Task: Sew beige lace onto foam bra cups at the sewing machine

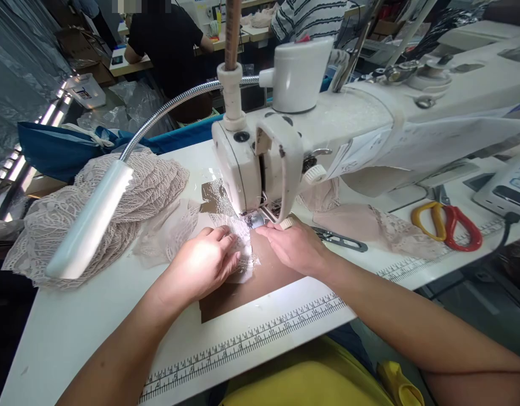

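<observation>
Under the needle area of a white sewing machine [243, 152] lies a piece of pale lace fabric [245, 248], brightly lit. My left hand [205, 256] rests on it, palm down, fingers stretched toward the presser foot [255, 219]. Right of the foot, my right hand [296, 245] has its thumb and fingers close together near the fabric's edge; whatever they might pinch is hidden. Both hands sit over a brown sheet [268, 282] on the table. Sheer lace [167, 228] spreads out beside my left hand.
Stacked lace pieces [128, 186] lie at the left beneath a lamp [91, 220] on a bendable neck. On the right are thread snips [342, 239], scissors [448, 223] and more lace [370, 225]. A printed ruler [243, 352] runs along the front edge. Two people sit beyond.
</observation>
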`<state>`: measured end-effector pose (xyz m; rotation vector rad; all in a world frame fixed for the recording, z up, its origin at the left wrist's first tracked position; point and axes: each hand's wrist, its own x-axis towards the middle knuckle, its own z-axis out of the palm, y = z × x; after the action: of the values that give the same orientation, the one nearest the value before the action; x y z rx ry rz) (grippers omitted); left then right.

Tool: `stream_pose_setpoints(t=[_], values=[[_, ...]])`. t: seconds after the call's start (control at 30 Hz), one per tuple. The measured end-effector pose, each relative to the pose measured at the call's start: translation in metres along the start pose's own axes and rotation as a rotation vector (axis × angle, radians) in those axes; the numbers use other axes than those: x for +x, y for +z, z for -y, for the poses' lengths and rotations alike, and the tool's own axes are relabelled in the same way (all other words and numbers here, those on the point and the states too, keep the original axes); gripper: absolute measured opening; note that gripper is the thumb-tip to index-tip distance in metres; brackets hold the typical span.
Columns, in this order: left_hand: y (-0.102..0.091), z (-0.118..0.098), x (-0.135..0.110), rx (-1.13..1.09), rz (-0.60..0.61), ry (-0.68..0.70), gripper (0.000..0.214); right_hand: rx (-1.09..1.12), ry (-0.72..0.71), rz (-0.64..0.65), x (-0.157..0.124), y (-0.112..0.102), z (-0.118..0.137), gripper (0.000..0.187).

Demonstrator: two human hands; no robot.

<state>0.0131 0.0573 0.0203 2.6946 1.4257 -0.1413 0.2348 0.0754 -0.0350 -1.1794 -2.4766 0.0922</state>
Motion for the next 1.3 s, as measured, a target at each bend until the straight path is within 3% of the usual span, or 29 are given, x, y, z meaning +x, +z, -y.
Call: stream_pose_setpoints(t=[0.1, 0.3, 0.57, 1.0, 1.3], values=[[0.0, -0.005, -0.002, -0.047, 0.023, 0.007, 0.033, 0.004, 0.007, -0.003, -0.001, 0.0, -0.001, 0.031], [0.015, -0.008, 0.005, -0.084, -0.072, 0.106, 0.034, 0.033, -0.009, 0.016, 0.001, -0.005, 0.002, 0.031], [0.022, -0.012, 0.005, -0.036, -0.129, 0.134, 0.037, 0.038, -0.055, 0.005, -0.001, -0.004, 0.001, 0.028], [0.024, -0.026, 0.008, -0.022, -0.14, 0.069, 0.036, 0.03, -0.059, 0.052, -0.003, -0.005, 0.0, 0.029], [0.029, -0.026, 0.01, -0.05, -0.178, 0.018, 0.041, 0.08, -0.046, 0.01, -0.001, -0.006, 0.002, 0.028]])
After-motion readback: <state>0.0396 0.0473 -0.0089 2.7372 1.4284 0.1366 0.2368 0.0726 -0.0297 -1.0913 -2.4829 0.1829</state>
